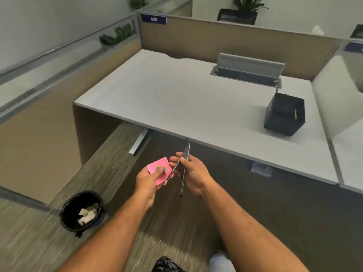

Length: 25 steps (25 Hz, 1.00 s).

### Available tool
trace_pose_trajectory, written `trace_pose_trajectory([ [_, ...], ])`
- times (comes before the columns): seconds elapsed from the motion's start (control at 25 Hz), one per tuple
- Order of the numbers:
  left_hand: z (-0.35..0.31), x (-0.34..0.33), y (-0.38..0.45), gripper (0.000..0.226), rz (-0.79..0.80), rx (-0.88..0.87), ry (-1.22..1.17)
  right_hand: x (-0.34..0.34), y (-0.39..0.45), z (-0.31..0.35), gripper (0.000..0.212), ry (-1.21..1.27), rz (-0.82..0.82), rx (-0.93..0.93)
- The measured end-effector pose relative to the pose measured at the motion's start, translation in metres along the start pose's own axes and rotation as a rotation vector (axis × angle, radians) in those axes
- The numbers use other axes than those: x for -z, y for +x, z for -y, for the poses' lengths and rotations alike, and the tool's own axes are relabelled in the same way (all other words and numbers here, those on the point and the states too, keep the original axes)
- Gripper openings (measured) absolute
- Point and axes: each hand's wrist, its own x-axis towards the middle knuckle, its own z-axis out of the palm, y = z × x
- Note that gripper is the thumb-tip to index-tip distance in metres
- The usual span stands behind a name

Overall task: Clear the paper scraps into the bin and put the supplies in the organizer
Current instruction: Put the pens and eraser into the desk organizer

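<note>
Pretty clearly an open-plan office cubicle. You've got tan fabric partition walls (216,34) around a plain grey desk (176,95), a numbered blue plate (154,19) reading 435 on the divider, a flip-up cable hatch (248,69) set into the desktop, striped commercial carpet (186,222), and potted plants (246,5) along the partitions.

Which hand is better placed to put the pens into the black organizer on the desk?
The right hand: it already holds the pens, and the organizer stands on its side. The left hand holds pink notes.
</note>
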Motion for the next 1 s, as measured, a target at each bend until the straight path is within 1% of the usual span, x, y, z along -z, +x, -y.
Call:
trace_pose_trajectory([
  [0.12, 0.0, -0.062, 0.004, 0.02, 0.064, -0.011, 0.071, 0.041, -0.001, 0.042, 0.024, -0.031, -0.087, 0.089],
  [0.32, 0.012, -0.174, 0.013, 0.025, 0.129, 0.002, 0.139, 0.122, 0.0, 0.121, 0.021, -0.099, -0.181, 0.203],
  [0.44, 0.018, -0.249, 0.02, 0.025, 0.139, -0.007, 0.173, 0.176, 0.006, 0.174, 0.019, -0.163, -0.208, 0.301],
  [0.56, 0.02, -0.316, 0.026, 0.025, 0.13, -0.019, 0.148, 0.221, 0.011, 0.216, 0.014, -0.214, -0.279, 0.34],
  [0.68, 0.026, -0.367, 0.031, 0.027, 0.142, -0.041, 0.171, 0.256, 0.014, 0.244, 0.012, -0.233, -0.365, 0.356],
  [0.76, 0.03, -0.394, 0.033, 0.037, 0.157, -0.033, 0.197, 0.275, 0.016, 0.257, 0.012, -0.251, -0.425, 0.349],
  [0.92, 0.036, -0.429, 0.043, 0.042, 0.183, 0.005, 0.239, 0.3, 0.024, 0.27, 0.012, -0.285, -0.548, 0.337],
  [1.0, 0.036, -0.445, 0.052, 0.046, 0.188, 0.01, 0.277, 0.308, 0.033, 0.278, 0.016, -0.265, -0.609, 0.333],
])
